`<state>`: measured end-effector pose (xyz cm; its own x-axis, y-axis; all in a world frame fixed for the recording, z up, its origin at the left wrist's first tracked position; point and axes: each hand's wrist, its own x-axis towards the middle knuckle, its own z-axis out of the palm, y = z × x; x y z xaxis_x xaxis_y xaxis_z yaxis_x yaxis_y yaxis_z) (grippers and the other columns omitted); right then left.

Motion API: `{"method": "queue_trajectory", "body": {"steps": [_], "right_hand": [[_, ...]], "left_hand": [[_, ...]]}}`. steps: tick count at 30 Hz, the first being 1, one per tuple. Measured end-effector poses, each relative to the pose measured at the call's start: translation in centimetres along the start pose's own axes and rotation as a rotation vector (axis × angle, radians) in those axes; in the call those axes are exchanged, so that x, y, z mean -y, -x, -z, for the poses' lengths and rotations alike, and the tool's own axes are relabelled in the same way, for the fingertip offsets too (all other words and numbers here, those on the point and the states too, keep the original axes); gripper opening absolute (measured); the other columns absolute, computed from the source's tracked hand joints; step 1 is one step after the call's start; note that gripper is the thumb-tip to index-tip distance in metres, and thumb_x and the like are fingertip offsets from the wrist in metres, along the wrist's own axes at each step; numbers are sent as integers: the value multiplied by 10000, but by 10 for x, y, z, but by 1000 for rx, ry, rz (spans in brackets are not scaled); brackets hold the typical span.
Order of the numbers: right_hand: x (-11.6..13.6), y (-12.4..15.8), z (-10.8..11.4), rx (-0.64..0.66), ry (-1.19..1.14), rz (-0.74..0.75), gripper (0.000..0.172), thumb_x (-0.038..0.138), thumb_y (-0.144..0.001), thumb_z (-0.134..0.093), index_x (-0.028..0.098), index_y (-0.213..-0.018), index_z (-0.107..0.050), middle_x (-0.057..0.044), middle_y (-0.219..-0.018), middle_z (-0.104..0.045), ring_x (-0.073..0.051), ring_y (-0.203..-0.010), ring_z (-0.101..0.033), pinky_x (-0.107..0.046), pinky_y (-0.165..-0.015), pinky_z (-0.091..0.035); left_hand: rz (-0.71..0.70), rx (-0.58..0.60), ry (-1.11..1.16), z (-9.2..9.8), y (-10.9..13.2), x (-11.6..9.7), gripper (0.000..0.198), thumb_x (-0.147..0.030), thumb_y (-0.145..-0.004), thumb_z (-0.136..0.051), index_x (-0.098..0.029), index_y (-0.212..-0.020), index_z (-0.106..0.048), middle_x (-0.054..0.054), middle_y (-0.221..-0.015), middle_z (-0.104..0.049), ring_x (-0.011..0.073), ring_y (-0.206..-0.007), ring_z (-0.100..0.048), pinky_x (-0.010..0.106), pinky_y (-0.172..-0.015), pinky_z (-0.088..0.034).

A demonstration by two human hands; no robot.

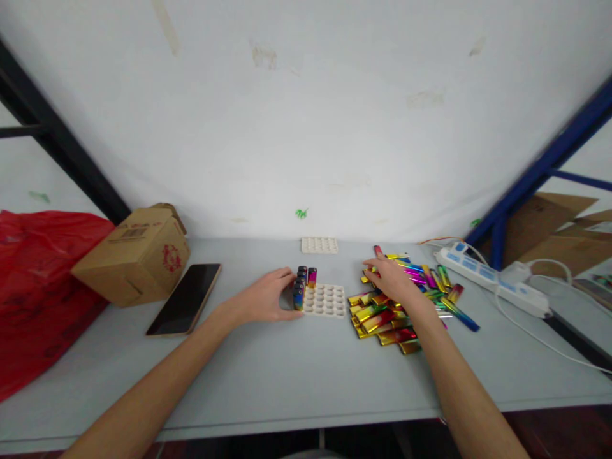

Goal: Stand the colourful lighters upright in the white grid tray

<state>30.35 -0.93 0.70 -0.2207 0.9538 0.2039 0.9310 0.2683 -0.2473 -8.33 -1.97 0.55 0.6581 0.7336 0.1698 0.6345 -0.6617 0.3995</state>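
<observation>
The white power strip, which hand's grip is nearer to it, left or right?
Right. Your right grip is at the shiny pile, left of the power strip; your left grip is farther left, beside the tray.

Bright, flat light, source out of frame. Wall [306, 140] pale, lit fairly evenly, slightly greyer toward the top. Shadows soft and weak on the table [287, 376]; strip below its front edge very dark, detail lost. Small hard highlights on the shiny metallic pile [382, 315]. Strong wide-angle stretch: 2 side posts, black [71, 153] and blue [535, 175], lean outward. Whole shot slightly soft, edges worse; print on the cardboard box [138, 255] unreadable.
</observation>
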Motion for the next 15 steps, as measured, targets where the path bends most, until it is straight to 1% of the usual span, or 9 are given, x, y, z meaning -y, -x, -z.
{"method": "queue_trajectory", "body": {"steps": [4,8,10,12,15], "right_hand": [[1,-1,3,-26,-64,2,243,133,-1041,-799,161,-1261,-897,-183,-1255,-866,-304,-1106,-833,-436,-1107,-614],[6,1,4,-39,-129,11,236,134,-1013,-847,181,-1240,-894,-146,-1220,-872,-253,-939,-827,-435,-1050,-639],[8,2,5,-25,-145,20,199,156,-1007,-865,185,-1201,-899,-138,-1184,-878,-258,-939,-830,-444,-1033,-648],[7,4,6,-18,-159,42,183,175,-987,-892,195,-1168,-904,-128,-1150,-882,-272,-980,-838,-456,-1038,-651],[4,6,10,-13,-215,83,235,155,-945,-911,222,-1171,-905,-101,-1109,-887,-276,-1011,-849,-469,-1068,-658]], "left_hand": [[-11,-3,-13,-1,0,2,536,-634,-850,-914,-244,-1167,-729,126,-1220,-761,363,-1148,-751,479,-1075,-636],[-19,-4,-11,-2,1,3,591,-660,-846,-916,-238,-1216,-733,141,-1274,-775,382,-1199,-752,497,-1109,-631],[-12,-6,-7,-2,1,3,604,-661,-846,-914,-236,-1235,-734,142,-1288,-776,387,-1209,-754,499,-1115,-628],[-4,0,-10,-2,1,2,605,-654,-846,-914,-235,-1244,-734,142,-1294,-772,389,-1222,-755,495,-1124,-624],[-3,7,-12,-1,0,1,576,-663,-855,-904,-238,-1205,-735,142,-1273,-771,385,-1213,-756,491,-1111,-630]]}}
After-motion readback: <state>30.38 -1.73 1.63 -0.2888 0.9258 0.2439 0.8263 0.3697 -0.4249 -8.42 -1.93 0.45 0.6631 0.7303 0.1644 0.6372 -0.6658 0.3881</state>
